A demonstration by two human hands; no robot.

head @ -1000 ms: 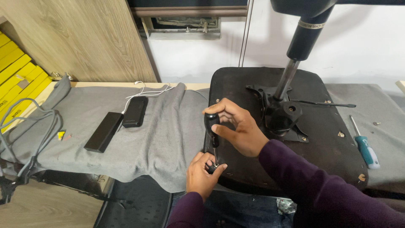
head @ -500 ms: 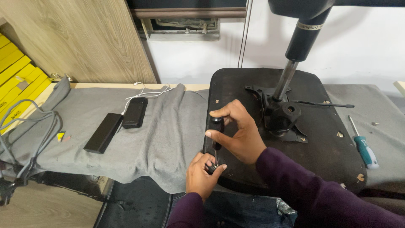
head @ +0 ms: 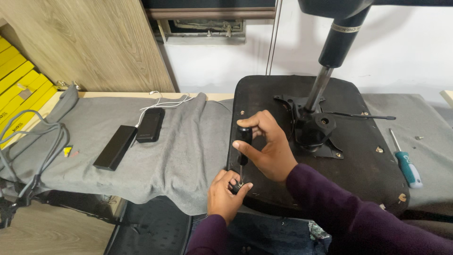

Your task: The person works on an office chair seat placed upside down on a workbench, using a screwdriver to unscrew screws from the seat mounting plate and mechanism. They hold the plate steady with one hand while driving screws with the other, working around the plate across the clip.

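— What lies on the left of the tabletop [head: 118, 95]?

— A grey cloth [head: 179, 146] covers it. On that sit a long black box [head: 115, 147] and a black phone [head: 150, 125], just beside each other, with white cables [head: 165, 101] behind them. Grey cords [head: 33, 146] loop at the far left.

— And right?

— A teal-handled screwdriver [head: 406, 163], a loose screw [head: 419, 138] near it. Yellow boxes [head: 19, 87] stack by a wooden panel [head: 94, 42].

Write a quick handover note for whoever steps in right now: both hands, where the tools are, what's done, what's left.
Right hand: gripping the black-handled screwdriver, held upright.
Left hand: pinching the screwdriver tip at the front-left edge of the upturned black chair seat.
Spare blue-handled screwdriver lies on the grey cloth, right of the seat.
Done: cannot tell.
Left: the screw under the tip is still being worked.
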